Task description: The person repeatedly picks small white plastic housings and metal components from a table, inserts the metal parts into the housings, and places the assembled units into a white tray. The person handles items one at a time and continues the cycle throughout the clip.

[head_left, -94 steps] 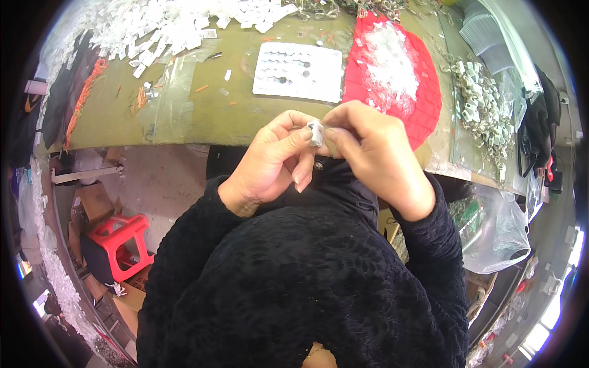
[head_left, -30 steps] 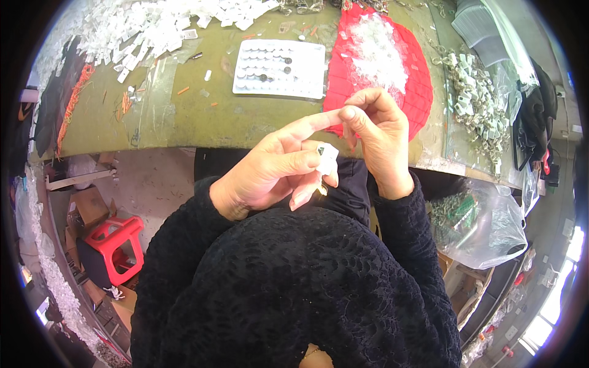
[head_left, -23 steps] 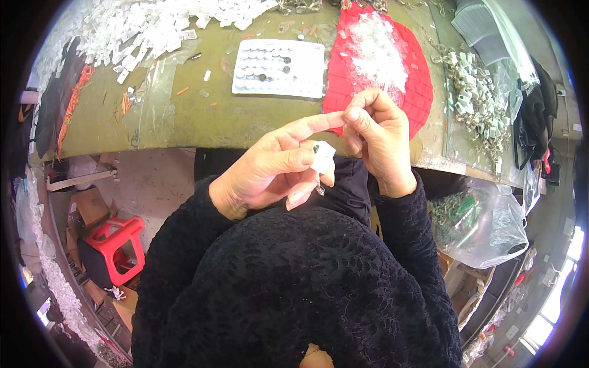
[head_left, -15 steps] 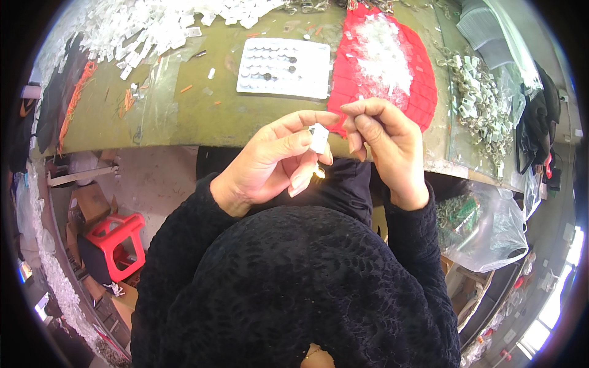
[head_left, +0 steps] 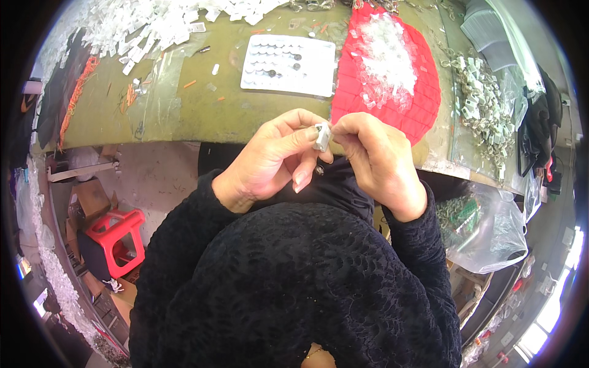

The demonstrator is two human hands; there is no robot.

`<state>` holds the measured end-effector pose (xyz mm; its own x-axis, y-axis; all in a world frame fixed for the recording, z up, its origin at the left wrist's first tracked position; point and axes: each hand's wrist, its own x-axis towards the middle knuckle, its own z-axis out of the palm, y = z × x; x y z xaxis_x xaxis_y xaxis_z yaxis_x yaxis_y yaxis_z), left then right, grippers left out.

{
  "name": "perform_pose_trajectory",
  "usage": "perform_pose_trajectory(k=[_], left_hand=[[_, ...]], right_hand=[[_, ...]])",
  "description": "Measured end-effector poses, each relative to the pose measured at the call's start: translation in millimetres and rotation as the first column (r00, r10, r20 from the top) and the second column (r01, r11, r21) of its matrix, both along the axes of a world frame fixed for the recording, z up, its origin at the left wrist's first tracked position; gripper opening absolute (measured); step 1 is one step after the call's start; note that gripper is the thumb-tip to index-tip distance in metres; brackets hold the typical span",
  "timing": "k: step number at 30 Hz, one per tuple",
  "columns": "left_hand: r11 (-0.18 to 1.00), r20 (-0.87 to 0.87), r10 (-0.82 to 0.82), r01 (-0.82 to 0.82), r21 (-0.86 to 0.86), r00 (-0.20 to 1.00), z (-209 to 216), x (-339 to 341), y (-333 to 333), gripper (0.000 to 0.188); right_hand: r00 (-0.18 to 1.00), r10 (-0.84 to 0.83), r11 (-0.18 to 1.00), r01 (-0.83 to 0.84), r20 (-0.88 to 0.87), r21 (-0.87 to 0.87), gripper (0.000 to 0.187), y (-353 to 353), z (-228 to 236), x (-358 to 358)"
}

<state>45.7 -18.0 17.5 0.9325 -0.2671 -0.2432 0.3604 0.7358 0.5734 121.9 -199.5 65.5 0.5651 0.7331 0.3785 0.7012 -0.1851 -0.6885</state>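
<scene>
Near the table's front edge, my left hand (head_left: 273, 156) grips a small white plastic case (head_left: 321, 137) between thumb and fingers. A small shiny metal piece (head_left: 319, 169) hangs just under it, by the fingertips; whether the two are joined is hard to see. My right hand (head_left: 380, 156) is closed in a pinch against the right side of the case. Anything between its fingertips is too small or too hidden to make out. Beyond the hands lies a white tray (head_left: 319, 81) with rows of small round pieces, a few of them dark. Right of it, a red cloth (head_left: 420, 116) bears a heap of clear plastic bits (head_left: 389, 61).
White plastic cases (head_left: 141, 34) are heaped at the far left of the green table (head_left: 184, 110). A pile of white pieces with metal chains (head_left: 481, 101) lies at the right. Orange strands (head_left: 80, 92) lie at left. Below are a red stool (head_left: 116, 239) and a clear bag (head_left: 491, 239).
My right hand has come left and down, its fingertips now meeting the case. The case has turned a little in my left hand, which stays nearly in place.
</scene>
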Motion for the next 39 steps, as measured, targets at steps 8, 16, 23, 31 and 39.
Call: perform_pose_trajectory(k=[8,16,23,31,39], left_hand=[[1.000,-0.004,0.000,0.000,-0.006,1.000,-0.6,-0.7,0.0,0.023],[0.989,0.023,-0.001,0.004,-0.146,1.000,-3.3,-1.1,-1.0,0.019],[0.999,0.045,-0.047,0.048,-0.019,0.998,-2.6,-3.1,2.1,0.017],[0.997,0.024,-0.029,0.027,0.077,0.999,-1.7,-0.9,0.6,0.018],[0.959,-0.005,-0.039,0.039,0.280,0.999,14.4,7.9,-0.1,0.018]], right_hand=[[1.000,-0.008,1.000,0.009,-0.029,0.011,0.022,2.4,0.6,-3.2],[1.000,-0.006,1.000,0.007,-0.019,0.030,0.022,4.2,-1.6,-8.8],[0.969,-0.037,0.998,0.022,-0.244,-0.064,0.015,1.8,0.6,-11.5],[0.986,-0.074,0.989,0.054,-0.149,-0.136,0.009,-2.6,2.3,-7.3],[0.996,-0.088,0.980,0.081,-0.030,-0.183,0.021,-3.4,-0.6,-10.3]])
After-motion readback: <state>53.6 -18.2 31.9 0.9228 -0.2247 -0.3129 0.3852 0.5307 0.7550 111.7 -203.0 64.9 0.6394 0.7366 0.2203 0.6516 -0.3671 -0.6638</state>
